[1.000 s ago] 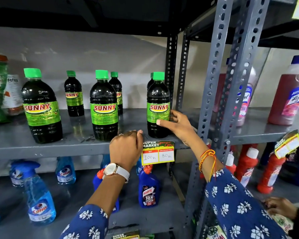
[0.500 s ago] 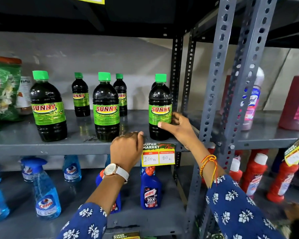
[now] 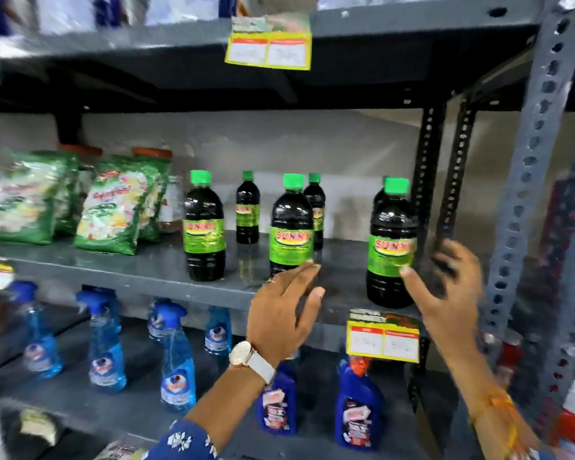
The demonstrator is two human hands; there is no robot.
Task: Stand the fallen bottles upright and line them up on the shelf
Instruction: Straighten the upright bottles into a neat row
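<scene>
Several dark bottles with green caps and green "Sunny" labels stand upright on the grey middle shelf (image 3: 140, 270). The front row holds a left bottle (image 3: 204, 227), a middle bottle (image 3: 291, 224) and a right bottle (image 3: 391, 240); smaller-looking ones (image 3: 247, 207) stand behind. My left hand (image 3: 284, 313), with a watch on the wrist, hovers open just in front of the middle bottle's base. My right hand (image 3: 445, 287) is open beside the right bottle, thumb close to its label, holding nothing. The view is blurred.
Green packets (image 3: 113, 210) lean at the shelf's left. Blue spray bottles (image 3: 176, 360) and dark blue cleaner bottles (image 3: 356, 410) fill the lower shelf. A yellow price tag (image 3: 382, 340) hangs on the shelf edge. Perforated grey uprights (image 3: 528, 194) rise at the right.
My right hand has come off the right bottle and opened. My left fist has lifted from the shelf edge and opened. The camera has tilted upward and to the left.
</scene>
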